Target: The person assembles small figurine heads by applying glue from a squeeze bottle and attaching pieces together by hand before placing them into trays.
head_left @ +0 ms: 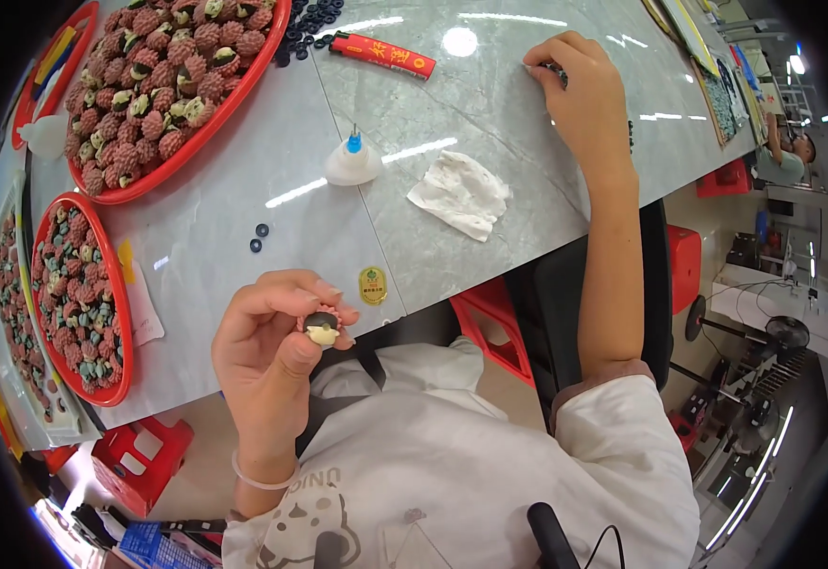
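Between the thumb and fingers of my left hand (276, 327) is a small figure (323, 331) with a ridged pink outside, a dark middle and a cream lower part. I hold it just over the table's near edge. My right hand (580, 95) reaches far to the right, its fingers bent down onto the table around small dark pieces (556, 72), partly hidden by the fingers. Two small dark rings (259, 237) lie on the table beyond my left hand. A white squeeze bottle (353, 163) with a blue needle tip stands mid-table, beside a crumpled white tissue (461, 194).
A large red tray (172, 185) heaped with similar pink figures sits far left, a smaller red tray (122, 332) nearer. Dark rings (311, 24) are piled at the back beside a red cylinder (382, 55). A gold oval sticker (372, 284) lies near the edge. Another person (786, 159) sits far right.
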Action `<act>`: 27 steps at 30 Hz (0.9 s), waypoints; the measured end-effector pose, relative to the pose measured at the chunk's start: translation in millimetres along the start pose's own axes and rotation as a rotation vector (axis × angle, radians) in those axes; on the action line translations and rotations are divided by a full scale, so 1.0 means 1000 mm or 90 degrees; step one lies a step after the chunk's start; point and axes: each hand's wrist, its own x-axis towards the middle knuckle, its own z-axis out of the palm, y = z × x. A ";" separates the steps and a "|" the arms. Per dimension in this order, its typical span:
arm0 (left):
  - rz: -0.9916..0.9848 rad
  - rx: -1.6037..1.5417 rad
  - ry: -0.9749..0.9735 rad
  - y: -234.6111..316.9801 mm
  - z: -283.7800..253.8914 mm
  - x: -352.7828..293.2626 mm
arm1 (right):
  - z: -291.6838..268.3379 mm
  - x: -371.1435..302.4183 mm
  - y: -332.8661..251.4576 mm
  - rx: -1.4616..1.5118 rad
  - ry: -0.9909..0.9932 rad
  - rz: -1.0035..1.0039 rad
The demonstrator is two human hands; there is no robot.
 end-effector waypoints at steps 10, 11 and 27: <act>-0.027 -0.066 -0.007 0.000 -0.002 0.002 | -0.050 -0.028 -0.087 0.949 -0.157 0.190; -0.015 -0.103 -0.028 -0.001 0.001 0.004 | -0.050 -0.032 -0.093 0.958 -0.162 0.196; -0.008 0.003 -0.015 -0.001 0.000 -0.007 | -0.041 -0.047 -0.155 0.910 -0.141 0.026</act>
